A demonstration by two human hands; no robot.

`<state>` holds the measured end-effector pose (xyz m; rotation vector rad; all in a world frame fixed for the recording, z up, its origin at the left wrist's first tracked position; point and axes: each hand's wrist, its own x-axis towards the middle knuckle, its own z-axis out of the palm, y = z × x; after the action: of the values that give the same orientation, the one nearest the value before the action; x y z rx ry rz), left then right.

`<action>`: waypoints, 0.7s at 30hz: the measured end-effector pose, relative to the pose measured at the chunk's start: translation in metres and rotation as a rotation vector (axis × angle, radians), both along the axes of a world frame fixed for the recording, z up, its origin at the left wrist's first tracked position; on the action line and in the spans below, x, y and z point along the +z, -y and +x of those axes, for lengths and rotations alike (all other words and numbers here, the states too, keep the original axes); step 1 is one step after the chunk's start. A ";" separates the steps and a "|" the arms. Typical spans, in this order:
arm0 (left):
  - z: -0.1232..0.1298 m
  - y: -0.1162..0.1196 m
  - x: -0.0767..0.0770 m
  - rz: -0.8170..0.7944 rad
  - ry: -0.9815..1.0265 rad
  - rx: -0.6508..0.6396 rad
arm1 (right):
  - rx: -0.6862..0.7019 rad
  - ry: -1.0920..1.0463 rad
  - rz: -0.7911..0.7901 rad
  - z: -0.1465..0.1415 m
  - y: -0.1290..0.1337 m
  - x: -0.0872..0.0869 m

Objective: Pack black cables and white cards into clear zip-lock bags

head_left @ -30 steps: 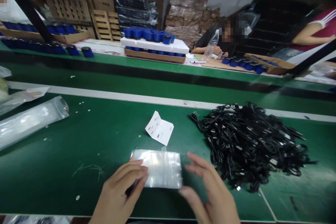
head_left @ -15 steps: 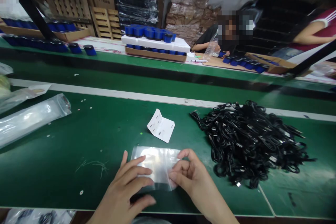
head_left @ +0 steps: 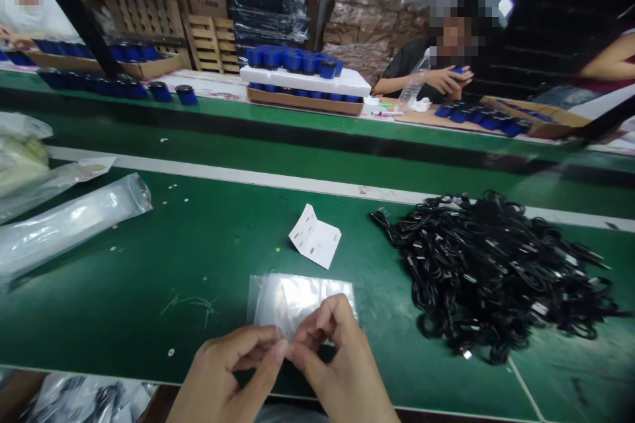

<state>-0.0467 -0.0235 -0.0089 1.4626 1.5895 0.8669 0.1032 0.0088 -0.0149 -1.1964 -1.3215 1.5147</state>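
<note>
Several clear plastic bags [head_left: 307,289] lie in a small stack on the green bench in front of me. My left hand [head_left: 243,363] pinches the near edge of the top bag, which is lifted and bent up. Right beside it, my right hand [head_left: 327,350] pinches the same edge, and the fingertips of both hands meet there. Just beyond the bags sits a folded white leaflet [head_left: 317,238] with small printed marks, partly standing open. To the right is a large pile of coiled black cables [head_left: 491,264] with metal plugs.
At the left lie a long clear plastic package [head_left: 74,225] and other plastic bags [head_left: 22,158]. Below the front edge is a container of bagged cables [head_left: 89,400]. Across a raised green ledge stand blue jars [head_left: 292,61] on a white foam tray; co-workers sit behind.
My left hand has moved from lying spread over the bags to pinching the top bag's edge. My right hand has shifted left to meet it, and the bag's edge is lifted.
</note>
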 end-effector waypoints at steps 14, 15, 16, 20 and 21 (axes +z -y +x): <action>-0.001 0.003 -0.004 -0.147 0.217 -0.039 | 0.065 0.352 0.402 0.004 0.009 -0.007; -0.001 0.004 -0.007 -0.097 0.143 -0.031 | 0.051 0.456 0.534 0.004 0.010 -0.010; -0.001 0.005 -0.010 -0.028 0.058 -0.022 | 0.046 0.561 0.668 0.004 0.011 -0.013; 0.002 0.003 -0.017 0.259 -0.222 -0.026 | 0.097 0.768 0.991 0.002 0.010 -0.017; 0.002 0.001 -0.018 0.285 -0.259 -0.046 | 0.103 0.775 1.006 0.001 0.008 -0.016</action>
<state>-0.0445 -0.0247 -0.0266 1.8687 1.6599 0.9366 0.1040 0.0004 -0.0306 -1.0150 -2.2674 0.2184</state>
